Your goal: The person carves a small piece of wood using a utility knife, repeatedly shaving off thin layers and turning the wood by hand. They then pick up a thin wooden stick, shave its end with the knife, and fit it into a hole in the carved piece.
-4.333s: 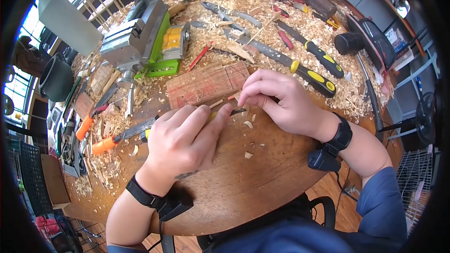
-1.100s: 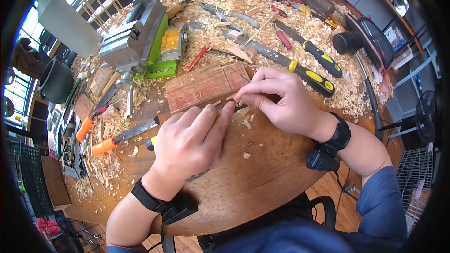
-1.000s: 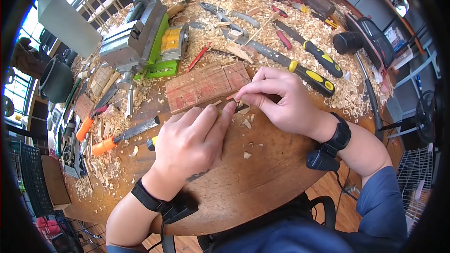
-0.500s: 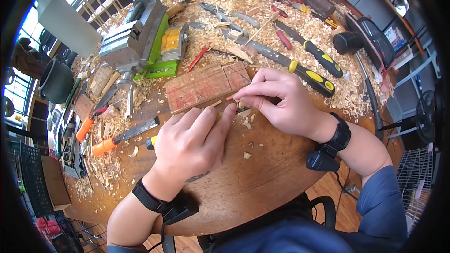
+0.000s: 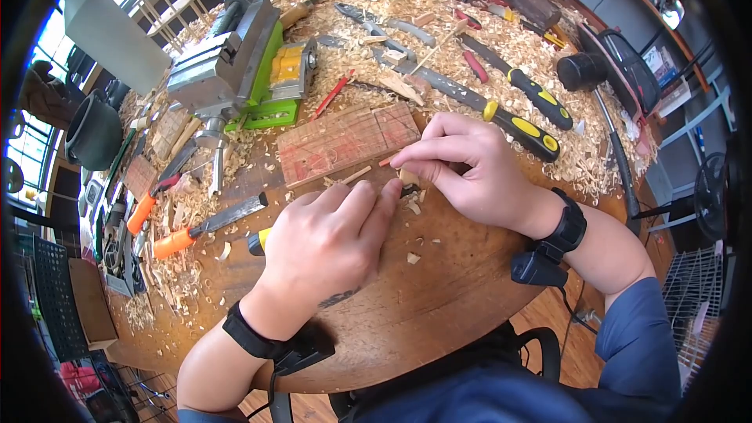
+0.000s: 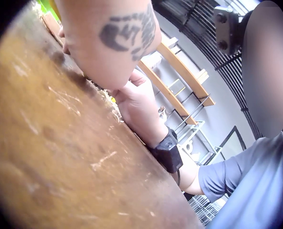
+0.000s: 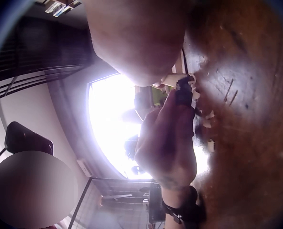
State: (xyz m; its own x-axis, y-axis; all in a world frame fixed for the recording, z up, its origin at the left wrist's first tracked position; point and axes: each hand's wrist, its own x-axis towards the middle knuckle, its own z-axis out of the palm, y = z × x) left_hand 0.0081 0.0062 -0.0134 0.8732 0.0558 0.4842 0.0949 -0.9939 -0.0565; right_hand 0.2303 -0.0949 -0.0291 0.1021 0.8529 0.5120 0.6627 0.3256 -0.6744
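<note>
My left hand (image 5: 329,239) is curled round a tool with a black-and-yellow handle (image 5: 257,242), whose butt sticks out behind the palm. Its dark blade (image 5: 409,189) shows past the left thumb, against a small pale wood piece (image 5: 408,178) that my right hand (image 5: 468,166) pinches between thumb and fingers. In the right wrist view, the left hand (image 7: 165,148) holds the dark blade (image 7: 184,93) beside the pale piece (image 7: 174,79). A tattooed left hand (image 6: 117,43) partly covers the right hand (image 6: 139,105) in the left wrist view, hiding the tool.
Behind the hands lies a red-marked board (image 5: 345,143). A vise (image 5: 215,70) stands back left, with an orange-handled chisel (image 5: 174,243) nearer. Shavings, a yellow-and-black rasp (image 5: 523,130) and a black mallet (image 5: 581,72) spread across the back and right of the table.
My left hand has shifted slightly right and towards the body with the tool, and more of the handle's butt shows. The right hand stays almost in place, its pale piece now more visible.
</note>
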